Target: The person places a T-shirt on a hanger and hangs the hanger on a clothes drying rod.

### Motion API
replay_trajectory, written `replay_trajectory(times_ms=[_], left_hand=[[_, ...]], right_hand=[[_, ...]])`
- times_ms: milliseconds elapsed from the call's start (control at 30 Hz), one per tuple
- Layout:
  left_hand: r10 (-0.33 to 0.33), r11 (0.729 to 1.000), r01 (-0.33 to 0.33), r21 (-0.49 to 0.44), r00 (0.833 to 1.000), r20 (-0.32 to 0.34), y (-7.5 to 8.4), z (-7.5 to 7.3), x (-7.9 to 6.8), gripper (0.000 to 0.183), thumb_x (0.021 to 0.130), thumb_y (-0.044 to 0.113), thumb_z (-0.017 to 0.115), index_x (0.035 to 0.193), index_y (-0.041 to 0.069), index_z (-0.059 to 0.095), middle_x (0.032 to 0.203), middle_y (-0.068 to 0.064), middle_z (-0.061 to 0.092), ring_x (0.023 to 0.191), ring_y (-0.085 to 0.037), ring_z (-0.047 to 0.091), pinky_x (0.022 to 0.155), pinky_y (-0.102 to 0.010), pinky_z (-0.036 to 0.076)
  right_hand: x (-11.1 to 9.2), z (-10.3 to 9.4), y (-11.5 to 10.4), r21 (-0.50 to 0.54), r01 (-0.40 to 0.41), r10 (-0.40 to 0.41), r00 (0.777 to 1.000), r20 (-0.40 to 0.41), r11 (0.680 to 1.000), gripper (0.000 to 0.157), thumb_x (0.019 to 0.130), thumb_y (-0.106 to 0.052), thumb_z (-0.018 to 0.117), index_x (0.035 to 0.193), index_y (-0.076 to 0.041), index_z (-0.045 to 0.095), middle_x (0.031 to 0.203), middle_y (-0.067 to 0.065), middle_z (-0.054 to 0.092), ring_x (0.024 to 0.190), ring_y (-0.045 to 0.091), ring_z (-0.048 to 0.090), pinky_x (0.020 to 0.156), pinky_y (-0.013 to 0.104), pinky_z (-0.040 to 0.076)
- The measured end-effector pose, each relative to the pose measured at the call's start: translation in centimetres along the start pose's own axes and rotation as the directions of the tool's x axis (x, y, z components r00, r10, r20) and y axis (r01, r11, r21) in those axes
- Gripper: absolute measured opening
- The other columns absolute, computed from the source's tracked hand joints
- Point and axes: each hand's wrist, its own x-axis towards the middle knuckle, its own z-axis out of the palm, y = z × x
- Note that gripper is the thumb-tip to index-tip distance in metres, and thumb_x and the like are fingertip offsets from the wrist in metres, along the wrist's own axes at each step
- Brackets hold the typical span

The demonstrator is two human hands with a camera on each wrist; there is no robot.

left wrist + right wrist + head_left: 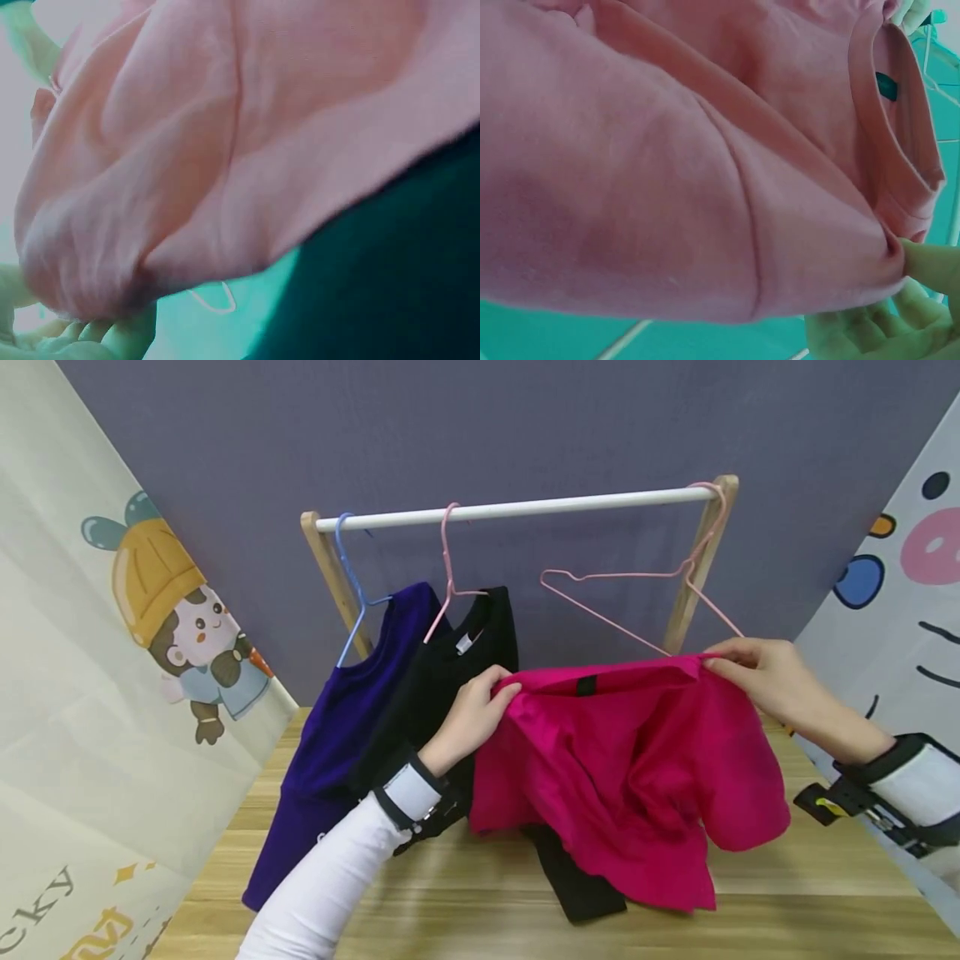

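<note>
Both hands stretch a magenta T-shirt [600, 760] between them, its neckline with a small black label facing up. My left hand [474, 714] pinches the shoulder beside one end of the neckline, and my right hand [772, 681] pinches the other shoulder. In the right wrist view, thumb and fingers [930, 266] clamp the cloth next to the collar [866, 82]. Folds of the shirt [172, 150] fill most of the left wrist view. Behind my right hand, a bare pink hanger [615, 575] hangs at the rail's right end, its lower right part hidden by the shirt.
A rack with a white rail [525, 508] and wooden posts stands at the back. On its left hang a dark purple shirt [330, 760] on a blue hanger [352, 577] and a black shirt [442, 693] on a pink hanger [447, 560]. Black cloth [573, 881] lies on the wooden table [435, 918].
</note>
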Motion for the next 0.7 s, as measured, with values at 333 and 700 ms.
replay_trajectory(times_ms=[333, 700], left_hand=[[0.008, 0.999, 0.001, -0.041, 0.980, 0.200, -0.6, -0.5, 0.2, 0.010, 0.085, 0.018, 0.057, 0.081, 0.009, 0.059, 0.063, 0.000, 0.048, 0.059, -0.013, 0.044, 0.056, -0.029, 0.038], [0.051, 0.996, -0.019, -0.088, 0.925, 0.376, -0.9, -0.5, 0.1, 0.010, 0.084, 0.016, 0.058, 0.092, 0.010, 0.059, 0.065, -0.001, 0.054, 0.062, -0.012, 0.047, 0.057, -0.028, 0.039]], right_hand=[[-0.3, 0.0, 1.2, -0.075, -0.027, 0.034, 0.994, 0.105, 0.997, 0.025, 0.090, -0.017, 0.050, 0.103, 0.003, 0.057, 0.086, 0.017, 0.061, 0.065, 0.015, 0.048, 0.050, 0.028, 0.040], [-0.6, 1.7, 3.1, -0.078, 0.039, -0.018, 0.965, 0.261, 0.996, 0.017, 0.086, -0.004, 0.050, 0.097, 0.007, 0.057, 0.083, 0.014, 0.061, 0.064, 0.018, 0.052, 0.052, 0.032, 0.048]])
